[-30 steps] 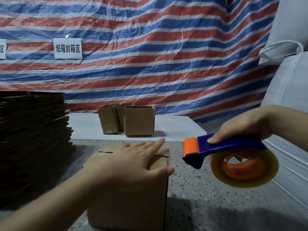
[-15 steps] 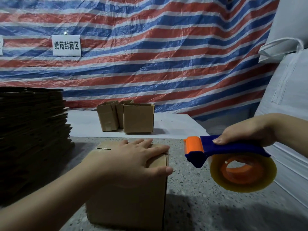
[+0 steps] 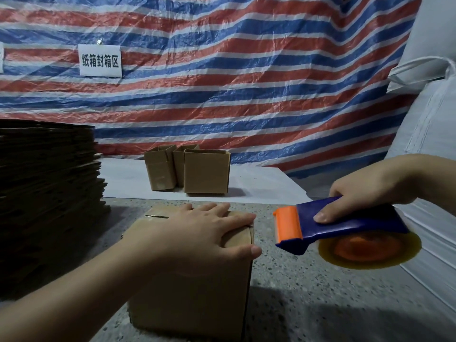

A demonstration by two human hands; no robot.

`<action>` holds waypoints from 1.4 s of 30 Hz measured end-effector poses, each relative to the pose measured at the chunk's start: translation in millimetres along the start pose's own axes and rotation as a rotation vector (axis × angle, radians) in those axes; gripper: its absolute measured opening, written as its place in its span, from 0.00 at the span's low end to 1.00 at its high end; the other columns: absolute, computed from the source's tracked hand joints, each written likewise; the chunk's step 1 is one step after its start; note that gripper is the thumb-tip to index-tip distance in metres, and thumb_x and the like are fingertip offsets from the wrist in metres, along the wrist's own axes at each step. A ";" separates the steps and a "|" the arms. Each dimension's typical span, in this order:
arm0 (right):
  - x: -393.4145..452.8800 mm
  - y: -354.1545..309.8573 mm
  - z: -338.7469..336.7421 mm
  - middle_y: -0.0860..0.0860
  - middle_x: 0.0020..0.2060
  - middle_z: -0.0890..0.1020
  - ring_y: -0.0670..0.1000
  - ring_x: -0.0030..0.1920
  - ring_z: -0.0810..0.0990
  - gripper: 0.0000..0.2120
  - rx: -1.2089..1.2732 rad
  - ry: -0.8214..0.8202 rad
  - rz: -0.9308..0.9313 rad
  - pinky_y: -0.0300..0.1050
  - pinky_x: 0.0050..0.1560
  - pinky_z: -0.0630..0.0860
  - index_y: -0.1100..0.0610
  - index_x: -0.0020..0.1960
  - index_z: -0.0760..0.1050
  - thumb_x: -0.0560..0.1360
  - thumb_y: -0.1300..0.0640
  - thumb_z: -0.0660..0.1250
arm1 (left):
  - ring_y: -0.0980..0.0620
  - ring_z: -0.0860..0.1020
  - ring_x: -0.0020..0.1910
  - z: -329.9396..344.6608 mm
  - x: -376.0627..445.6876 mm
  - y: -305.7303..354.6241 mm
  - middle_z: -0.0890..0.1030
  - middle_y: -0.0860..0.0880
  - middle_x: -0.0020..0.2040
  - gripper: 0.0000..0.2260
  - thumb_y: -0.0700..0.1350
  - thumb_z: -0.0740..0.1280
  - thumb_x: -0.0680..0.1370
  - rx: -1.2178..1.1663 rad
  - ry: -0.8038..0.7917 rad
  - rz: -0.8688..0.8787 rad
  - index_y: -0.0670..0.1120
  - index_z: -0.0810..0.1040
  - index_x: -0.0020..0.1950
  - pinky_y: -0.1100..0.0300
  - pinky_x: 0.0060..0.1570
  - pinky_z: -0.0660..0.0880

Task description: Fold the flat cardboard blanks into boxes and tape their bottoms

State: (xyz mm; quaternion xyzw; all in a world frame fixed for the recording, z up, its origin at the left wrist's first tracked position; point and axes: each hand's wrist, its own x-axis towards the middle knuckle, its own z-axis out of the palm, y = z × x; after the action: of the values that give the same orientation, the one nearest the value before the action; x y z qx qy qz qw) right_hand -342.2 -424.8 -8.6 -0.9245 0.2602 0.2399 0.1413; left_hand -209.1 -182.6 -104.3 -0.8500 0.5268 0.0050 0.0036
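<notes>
While left hand (image 3: 197, 233) presses box (image 3: 190, 292) flaps, right hand (image 3: 370, 188) gripping tape dispenser (image 3: 345, 225)

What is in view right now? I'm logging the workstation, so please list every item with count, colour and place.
Folded cardboard box: one, brown, near centre on the speckled floor, flaps down.
Finished cardboard boxes: three, brown, open-topped, on a white sheet behind.
Stack of flat cardboard blanks: one, dark brown, left.
Tape dispenser: one, blue with orange front, yellowish roll, held right of the box, apart from it.
Striped tarp: one, red, blue and white, backdrop.
Paper sign: one, white with black characters, on the tarp.
White sacks: right edge.
Left hand: presses flat on the box top.
Right hand: grips the dispenser.
</notes>
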 end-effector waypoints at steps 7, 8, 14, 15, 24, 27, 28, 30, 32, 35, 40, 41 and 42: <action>6.3 -46.1 18.0 0.49 0.42 0.85 0.49 0.42 0.85 0.28 -0.188 0.206 0.126 0.41 0.37 0.77 0.51 0.50 0.79 0.66 0.27 0.71 | 0.50 0.52 0.79 2.6 5.2 -3.8 0.49 0.55 0.81 0.37 0.83 0.35 0.61 0.015 0.013 0.008 0.78 0.37 0.70 0.45 0.75 0.48; 4.2 -51.5 17.3 0.49 0.42 0.84 0.49 0.41 0.84 0.28 -0.239 0.236 0.140 0.41 0.36 0.76 0.51 0.48 0.78 0.66 0.27 0.71 | 0.50 0.52 0.79 3.1 5.8 -4.2 0.49 0.55 0.81 0.36 0.83 0.35 0.61 0.019 0.011 0.006 0.79 0.36 0.69 0.45 0.75 0.49; 3.0 -68.6 20.4 0.49 0.39 0.81 0.49 0.37 0.80 0.24 -0.515 0.261 0.141 0.42 0.31 0.70 0.52 0.44 0.75 0.71 0.30 0.68 | 0.51 0.52 0.79 0.8 5.4 -3.4 0.49 0.56 0.81 0.36 0.83 0.34 0.60 0.020 0.000 0.020 0.80 0.36 0.68 0.46 0.75 0.50; 5.6 -65.9 27.3 0.49 0.41 0.82 0.49 0.37 0.80 0.23 -0.543 0.194 0.162 0.42 0.32 0.71 0.53 0.49 0.78 0.74 0.32 0.67 | 0.51 0.52 0.79 0.8 4.7 -3.4 0.49 0.55 0.81 0.37 0.82 0.34 0.60 0.023 0.002 0.022 0.79 0.37 0.69 0.46 0.75 0.50; 23.6 7.8 64.5 0.49 0.45 0.83 0.48 0.44 0.83 0.29 -0.064 0.188 0.197 0.42 0.45 0.80 0.52 0.54 0.79 0.69 0.28 0.68 | 0.58 0.43 0.78 2.3 7.2 -4.0 0.43 0.60 0.80 0.43 0.82 0.33 0.60 0.031 0.033 0.077 0.71 0.43 0.75 0.42 0.76 0.39; 48.1 11.5 91.5 0.48 0.35 0.80 0.47 0.34 0.78 0.30 -0.148 0.384 0.142 0.42 0.31 0.70 0.54 0.41 0.76 0.69 0.25 0.66 | 0.64 0.45 0.74 3.6 8.9 -6.6 0.45 0.64 0.79 0.45 0.83 0.33 0.60 0.011 0.052 0.112 0.70 0.43 0.76 0.53 0.74 0.40; 56.3 13.1 102.1 0.48 0.33 0.79 0.48 0.32 0.77 0.30 -0.121 0.446 0.128 0.42 0.31 0.68 0.54 0.38 0.75 0.69 0.26 0.66 | 0.62 0.48 0.76 4.2 9.4 -7.6 0.46 0.65 0.79 0.45 0.84 0.34 0.60 -0.002 0.051 0.111 0.70 0.43 0.76 0.54 0.75 0.45; 70.3 16.6 123.7 0.48 0.31 0.76 0.49 0.30 0.75 0.29 -0.114 0.564 0.111 0.44 0.29 0.65 0.53 0.36 0.72 0.70 0.26 0.64 | 0.59 0.52 0.78 5.3 10.4 -9.0 0.46 0.65 0.79 0.46 0.84 0.35 0.59 -0.012 0.045 0.114 0.70 0.41 0.76 0.54 0.74 0.51; 81.1 19.5 144.1 0.47 0.32 0.73 0.51 0.34 0.75 0.29 -0.143 0.650 0.119 0.45 0.28 0.62 0.52 0.36 0.68 0.71 0.26 0.62 | 0.58 0.51 0.78 6.3 11.4 -9.2 0.46 0.64 0.79 0.44 0.84 0.35 0.60 -0.014 0.047 0.127 0.71 0.38 0.75 0.54 0.74 0.49; 92.6 19.0 169.2 0.49 0.43 0.82 0.52 0.47 0.82 0.27 -0.136 0.715 0.129 0.44 0.35 0.67 0.51 0.42 0.73 0.70 0.26 0.62 | 0.57 0.50 0.79 6.5 11.9 -9.7 0.45 0.61 0.80 0.42 0.83 0.34 0.61 -0.017 0.047 0.138 0.72 0.37 0.74 0.57 0.72 0.44; 97.4 16.3 184.9 0.48 0.51 0.84 0.49 0.52 0.82 0.25 -0.084 0.763 0.141 0.44 0.41 0.70 0.48 0.45 0.72 0.70 0.26 0.62 | 0.57 0.50 0.79 8.0 12.2 -11.7 0.46 0.62 0.80 0.39 0.82 0.37 0.64 -0.021 0.068 0.146 0.73 0.40 0.74 0.57 0.69 0.43; 97.7 15.8 186.3 0.48 0.52 0.84 0.49 0.53 0.82 0.26 -0.087 0.781 0.150 0.44 0.42 0.70 0.48 0.47 0.74 0.70 0.25 0.61 | 0.57 0.50 0.79 8.3 12.0 -11.6 0.46 0.63 0.80 0.38 0.82 0.37 0.64 -0.021 0.072 0.147 0.73 0.40 0.74 0.58 0.67 0.43; 97.6 14.8 188.1 0.48 0.53 0.84 0.50 0.54 0.82 0.28 -0.096 0.797 0.167 0.44 0.44 0.72 0.49 0.50 0.76 0.70 0.25 0.61 | 0.57 0.51 0.78 8.5 11.9 -11.3 0.46 0.63 0.80 0.39 0.82 0.37 0.64 -0.019 0.073 0.146 0.73 0.40 0.74 0.58 0.67 0.43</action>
State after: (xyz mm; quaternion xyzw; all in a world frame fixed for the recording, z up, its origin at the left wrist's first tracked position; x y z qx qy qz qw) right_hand -346.7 -404.7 -220.0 -0.9264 0.3571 -0.1144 -0.0339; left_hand -193.7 -188.1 -112.9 -0.8088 0.5873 -0.0207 -0.0240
